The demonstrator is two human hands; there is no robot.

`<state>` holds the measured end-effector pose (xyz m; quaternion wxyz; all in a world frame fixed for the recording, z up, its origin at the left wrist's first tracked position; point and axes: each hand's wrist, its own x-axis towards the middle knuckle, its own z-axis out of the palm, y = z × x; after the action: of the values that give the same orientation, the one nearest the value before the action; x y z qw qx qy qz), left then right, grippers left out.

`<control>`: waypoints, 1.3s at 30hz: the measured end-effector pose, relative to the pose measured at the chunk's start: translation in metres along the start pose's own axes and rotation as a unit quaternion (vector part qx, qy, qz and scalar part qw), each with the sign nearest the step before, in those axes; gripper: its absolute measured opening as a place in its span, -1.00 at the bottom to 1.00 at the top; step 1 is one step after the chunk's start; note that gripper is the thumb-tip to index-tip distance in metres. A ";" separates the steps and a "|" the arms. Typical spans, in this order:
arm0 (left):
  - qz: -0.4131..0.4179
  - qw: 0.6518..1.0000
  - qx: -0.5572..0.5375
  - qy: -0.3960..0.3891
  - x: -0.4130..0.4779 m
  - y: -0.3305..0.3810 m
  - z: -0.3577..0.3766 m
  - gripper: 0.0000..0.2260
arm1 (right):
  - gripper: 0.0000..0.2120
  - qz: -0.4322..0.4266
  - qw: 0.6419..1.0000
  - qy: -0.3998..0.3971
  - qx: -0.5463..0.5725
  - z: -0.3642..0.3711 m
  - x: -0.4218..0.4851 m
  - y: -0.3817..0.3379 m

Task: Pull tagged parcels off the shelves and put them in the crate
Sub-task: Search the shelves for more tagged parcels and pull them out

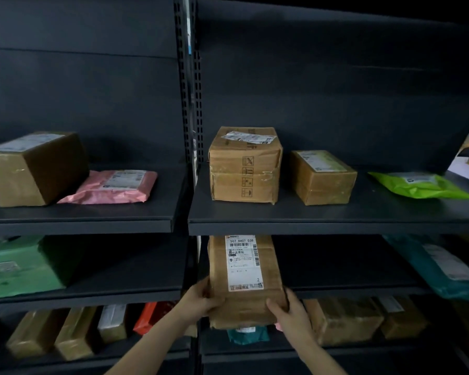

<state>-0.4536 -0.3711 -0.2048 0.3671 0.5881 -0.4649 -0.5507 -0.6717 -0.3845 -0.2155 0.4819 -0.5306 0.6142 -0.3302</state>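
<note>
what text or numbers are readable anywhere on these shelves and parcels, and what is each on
"507 H407 038": top of the white label on the brown box gripped by the left hand and right hand.
"2": lower right of that label.
Rest of that label: too small to read.
Tall box on the upper shelf: handling pictograms only, its label blurred.
Labels on the other parcels: too blurred to read.

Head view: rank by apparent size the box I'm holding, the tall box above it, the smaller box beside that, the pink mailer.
1. held box, though nearest the camera
2. tall box
3. smaller box and pink mailer, too alike to rank
</note>
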 end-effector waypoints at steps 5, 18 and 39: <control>0.039 0.997 -0.026 0.068 0.024 0.017 0.003 -0.59 | -0.51 -0.034 0.998 0.017 -0.057 -0.006 0.034 -0.025; 0.031 0.981 0.080 0.173 0.065 0.016 0.009 -0.47 | -0.50 -0.033 0.996 0.011 -0.083 -0.004 0.082 -0.029; 0.009 0.960 0.277 0.020 -0.014 -0.030 0.135 -0.47 | -0.69 0.019 0.986 0.126 -0.108 -0.110 -0.051 0.082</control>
<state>-0.5827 -0.3380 -0.2455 0.2036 0.6737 -0.5971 -0.3849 -0.8039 -0.3290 -0.2441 0.3467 -0.5223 0.7117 -0.3170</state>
